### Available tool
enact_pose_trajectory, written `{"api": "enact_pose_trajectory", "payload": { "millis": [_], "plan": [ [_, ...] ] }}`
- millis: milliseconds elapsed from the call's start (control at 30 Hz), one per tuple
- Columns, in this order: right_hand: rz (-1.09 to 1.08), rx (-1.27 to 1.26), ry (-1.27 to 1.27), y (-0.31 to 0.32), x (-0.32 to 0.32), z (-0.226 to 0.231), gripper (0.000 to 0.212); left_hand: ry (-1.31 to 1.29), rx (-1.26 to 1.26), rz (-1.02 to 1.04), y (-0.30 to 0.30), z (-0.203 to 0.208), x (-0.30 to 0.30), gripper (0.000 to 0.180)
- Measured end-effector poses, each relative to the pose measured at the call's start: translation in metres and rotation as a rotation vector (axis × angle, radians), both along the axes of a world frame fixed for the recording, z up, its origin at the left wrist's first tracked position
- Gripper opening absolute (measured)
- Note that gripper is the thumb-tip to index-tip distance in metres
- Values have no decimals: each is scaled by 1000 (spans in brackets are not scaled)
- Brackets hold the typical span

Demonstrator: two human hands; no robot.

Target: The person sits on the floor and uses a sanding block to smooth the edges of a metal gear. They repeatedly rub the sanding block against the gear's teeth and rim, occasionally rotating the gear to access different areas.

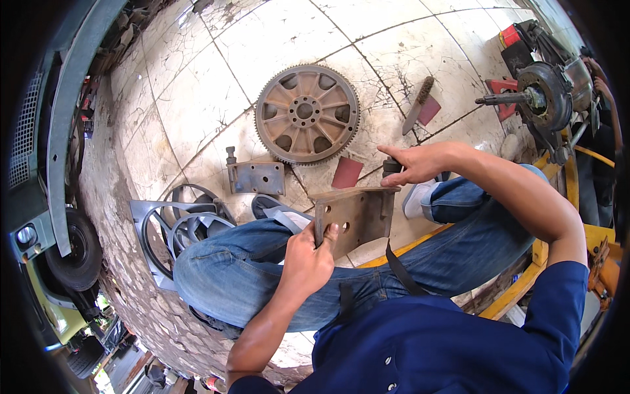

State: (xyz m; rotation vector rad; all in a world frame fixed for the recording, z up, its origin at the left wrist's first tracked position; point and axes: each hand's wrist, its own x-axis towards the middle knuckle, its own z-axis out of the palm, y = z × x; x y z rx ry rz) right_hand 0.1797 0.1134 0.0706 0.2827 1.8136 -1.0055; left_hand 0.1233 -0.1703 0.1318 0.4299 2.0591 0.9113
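My left hand (310, 259) is closed on the near left edge of a rusty steel mounting bracket (367, 220) with round holes, held tilted above my lap. The thumb lies against the plate's face. At the bracket's far right corner is a dark ridged cylindrical piece (392, 167). My right hand (423, 163) has its thumb and fingers around that piece, with the index finger stretched out past it. Whether the piece is fixed to the bracket I cannot tell. A second, bluish bracket (257, 178) with an upright bolt (230, 155) lies on the floor to the left.
A toothed flywheel (279, 108) lies on the cracked tile floor ahead. Dark red sandpaper (347, 172) and a wire brush (418, 105) are nearby. A grey fan shroud (154, 243) sits left, a hub assembly (541, 95) right, beside a yellow frame (518, 282).
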Motion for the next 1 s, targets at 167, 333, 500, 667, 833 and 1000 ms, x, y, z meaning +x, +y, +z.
{"api": "enact_pose_trajectory", "payload": {
  "millis": [167, 333, 500, 667, 833, 1000],
  "plan": [
    [26, 46, 55, 21, 12, -31, 111, 39, -12, 61, 8, -14, 4, 31],
    [227, 488, 283, 61, -2, -18, 95, 16, 61, 339, 29, -70, 7, 33],
    [-104, 480, 326, 76, -20, 39, 70, -106, 261, 676, 97, -124, 15, 33],
    [-133, 493, 437, 86, -16, 43, 66, 57, 118, 391, 147, -183, -26, 34],
    [27, 662, 516, 99, -10, 33, 64, 230, -5, 153, 198, -200, -52, 43],
    [-43, 589, 487, 94, -16, 51, 63, 235, -145, 21, 216, -239, -81, 44]
  ]
}}
